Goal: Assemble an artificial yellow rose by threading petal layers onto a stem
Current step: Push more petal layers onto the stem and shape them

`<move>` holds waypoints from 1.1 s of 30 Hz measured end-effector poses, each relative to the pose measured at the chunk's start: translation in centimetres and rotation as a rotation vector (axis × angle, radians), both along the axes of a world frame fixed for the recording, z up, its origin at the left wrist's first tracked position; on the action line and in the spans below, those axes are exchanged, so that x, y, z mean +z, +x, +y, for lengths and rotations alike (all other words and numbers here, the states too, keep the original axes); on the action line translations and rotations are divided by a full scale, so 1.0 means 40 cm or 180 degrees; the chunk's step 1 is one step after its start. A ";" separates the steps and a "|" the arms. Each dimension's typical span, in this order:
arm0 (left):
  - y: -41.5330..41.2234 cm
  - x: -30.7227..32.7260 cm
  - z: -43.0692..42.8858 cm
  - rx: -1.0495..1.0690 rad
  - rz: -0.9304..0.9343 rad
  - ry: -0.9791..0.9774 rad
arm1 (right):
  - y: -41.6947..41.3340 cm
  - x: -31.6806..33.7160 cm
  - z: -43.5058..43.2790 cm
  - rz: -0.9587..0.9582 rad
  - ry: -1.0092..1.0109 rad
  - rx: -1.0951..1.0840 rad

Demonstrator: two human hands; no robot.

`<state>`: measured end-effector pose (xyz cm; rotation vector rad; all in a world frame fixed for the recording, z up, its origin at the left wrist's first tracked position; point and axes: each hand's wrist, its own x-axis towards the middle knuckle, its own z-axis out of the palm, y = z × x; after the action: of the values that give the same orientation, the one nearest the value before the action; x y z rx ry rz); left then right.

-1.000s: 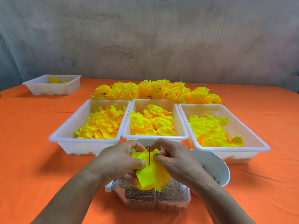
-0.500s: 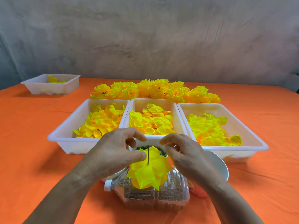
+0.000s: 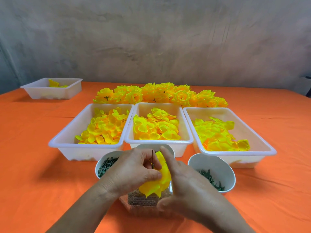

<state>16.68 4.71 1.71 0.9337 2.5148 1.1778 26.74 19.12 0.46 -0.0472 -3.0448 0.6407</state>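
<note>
A bright yellow petal layer (image 3: pixel 164 178) sits threaded on a thin dark stem (image 3: pixel 152 157) whose tip sticks up between my hands. My left hand (image 3: pixel 133 170) curls round the stem and pinches the petals with its thumb. My right hand (image 3: pixel 185 184) lies against the petals' right side, its index finger straight and pressing them toward the stem. The stem's lower part is hidden behind my hands. Under them lies a clear plastic bottle (image 3: pixel 144 201) with brown filling.
Three white trays of loose yellow petals stand behind: left (image 3: pixel 67 145), middle (image 3: pixel 158 142), right (image 3: pixel 252 153). Bowls of dark green parts flank my hands, left (image 3: pixel 104 165) and right (image 3: pixel 218 165). Finished roses (image 3: pixel 159 95) are piled at the back. A small tray (image 3: pixel 42 93) sits far left.
My hands have closed in on the stem. The petal layer, spread flat half a second ago, is now folded up against the stem between my left thumb and right index finger.
</note>
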 end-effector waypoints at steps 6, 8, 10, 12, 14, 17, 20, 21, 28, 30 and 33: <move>-0.008 -0.015 0.002 -0.0038 0.0011 0.0080 | 0.012 -0.050 -0.024 0.0254 0.0317 -0.0176; -0.013 -0.023 0.003 -0.0085 -0.0087 0.0150 | 0.013 -0.064 -0.029 0.0271 0.0388 -0.0156; -0.019 -0.027 0.006 -0.0102 -0.0105 0.0179 | 0.014 -0.076 -0.032 0.0389 0.0481 -0.0155; -0.026 -0.028 0.009 -0.0109 -0.0085 0.0182 | 0.013 -0.085 -0.030 0.0543 0.0512 -0.0165; -0.032 -0.030 0.010 -0.0125 -0.0081 0.0204 | 0.011 -0.091 -0.025 0.0663 0.0529 -0.0161; -0.036 -0.033 0.012 -0.0127 -0.0045 0.0235 | 0.006 -0.098 -0.019 0.0757 0.0515 -0.0179; -0.043 -0.037 0.015 -0.0128 -0.0055 0.0298 | 0.000 -0.103 -0.016 0.0824 0.0481 -0.0189; -0.047 -0.038 0.016 -0.0122 -0.0074 0.0321 | -0.003 -0.104 -0.015 0.0845 0.0474 -0.0199; -0.042 -0.069 0.042 0.0273 0.0235 0.0545 | -0.013 -0.110 -0.012 0.0882 0.0453 -0.0247; -0.042 -0.078 0.048 0.0365 0.0332 0.0571 | -0.017 -0.108 -0.011 0.0872 0.0457 -0.0260; -0.045 -0.080 0.056 0.0385 0.0346 0.0604 | -0.025 -0.105 -0.005 0.0833 0.0474 -0.0251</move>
<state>14.89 6.96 -1.49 0.9229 2.6125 1.4618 25.73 18.91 -3.73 -0.0730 -2.8111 0.3795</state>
